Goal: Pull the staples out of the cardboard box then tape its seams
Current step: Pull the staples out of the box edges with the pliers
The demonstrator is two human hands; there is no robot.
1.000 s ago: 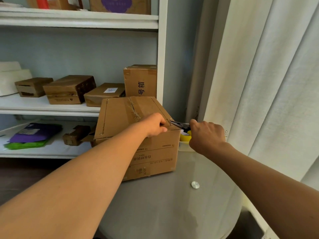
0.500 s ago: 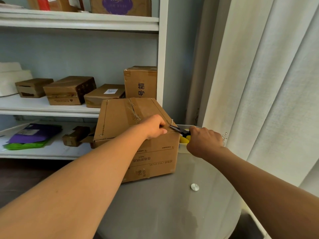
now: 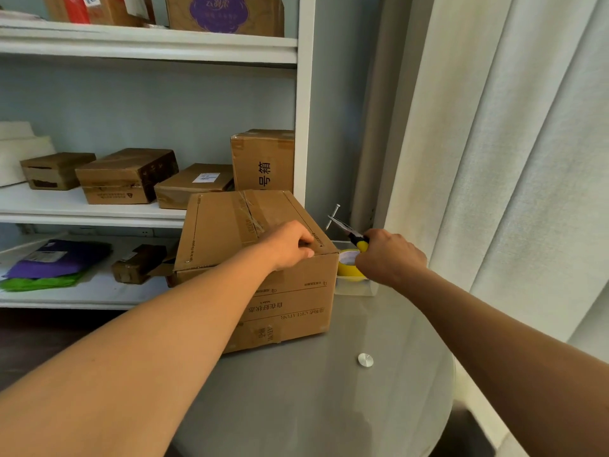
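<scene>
A brown cardboard box (image 3: 250, 258) with a taped top seam stands on a round glass table (image 3: 329, 407). My left hand (image 3: 290, 245) rests curled on the box's top near its right front corner. My right hand (image 3: 390, 258) grips yellow-handled pliers (image 3: 349, 230) just right of the box. The plier jaws hold a metal staple (image 3: 333, 216) in the air, clear of the box. A roll of yellow tape (image 3: 349, 268) lies in a small clear tray below my right hand.
White shelves (image 3: 99, 212) behind the box carry several smaller cardboard boxes and purple and green bags. A white curtain (image 3: 510, 159) hangs at the right. A round metal disc (image 3: 365, 360) sits in the glass tabletop.
The pliers have pulled the staple out of the box's right top edge and lifted it up and to the right. My left hand stays on the box.
</scene>
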